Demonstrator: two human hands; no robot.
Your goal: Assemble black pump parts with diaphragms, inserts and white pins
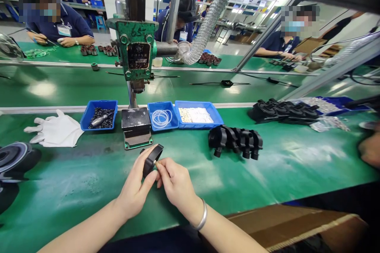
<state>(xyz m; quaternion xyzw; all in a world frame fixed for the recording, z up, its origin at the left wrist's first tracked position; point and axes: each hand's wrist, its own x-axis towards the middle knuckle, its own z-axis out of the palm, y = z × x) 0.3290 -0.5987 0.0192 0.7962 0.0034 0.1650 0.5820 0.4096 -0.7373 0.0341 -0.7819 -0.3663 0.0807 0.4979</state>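
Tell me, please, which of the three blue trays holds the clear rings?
The middle blue tray, just right of the green press. The left tray holds dark parts; the right tray holds small white pieces.

Both hands together, low centre: left hand cupped, right hand pinching.

a white cloth glove lies flat on the green table mat. three blue plastic trays stand in a row: one with small black parts, one with clear rings, one with white pieces. between the first two stands a green hand press. a row of black plastic housings lies to the right.
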